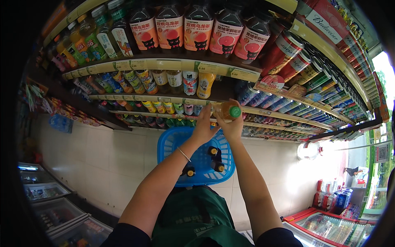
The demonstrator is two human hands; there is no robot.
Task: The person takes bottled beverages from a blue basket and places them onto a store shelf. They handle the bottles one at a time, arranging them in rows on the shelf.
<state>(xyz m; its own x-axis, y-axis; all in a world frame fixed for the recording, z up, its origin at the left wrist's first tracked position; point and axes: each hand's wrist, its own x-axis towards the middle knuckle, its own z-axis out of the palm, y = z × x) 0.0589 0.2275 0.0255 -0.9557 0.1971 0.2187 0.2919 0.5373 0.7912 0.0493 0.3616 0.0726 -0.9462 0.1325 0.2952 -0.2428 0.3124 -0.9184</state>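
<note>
My right hand [232,127] grips a drink bottle [226,110] with amber contents and a green cap, tilted so the cap points up towards me. Close beside it is my left hand [204,126], fingers straight and thumb spread towards the right wrist; nothing shows in its grasp. Both hands are in front of the lower shelf edges. Beneath them, a blue plastic basket [169,154] holds dark bottles with gold caps, two at the right [213,151] and one at the lower left [190,172]. My forearms hide part of the basket.
Tiered drink shelves [172,64] rise ahead, lined with bottles, including a yellow one [206,85]. Beer cans [282,51] fill the right side. Glass-topped freezers [58,213] stand behind at left, a red-framed one [333,227] at right. A water jug [308,150] is on the tiled floor.
</note>
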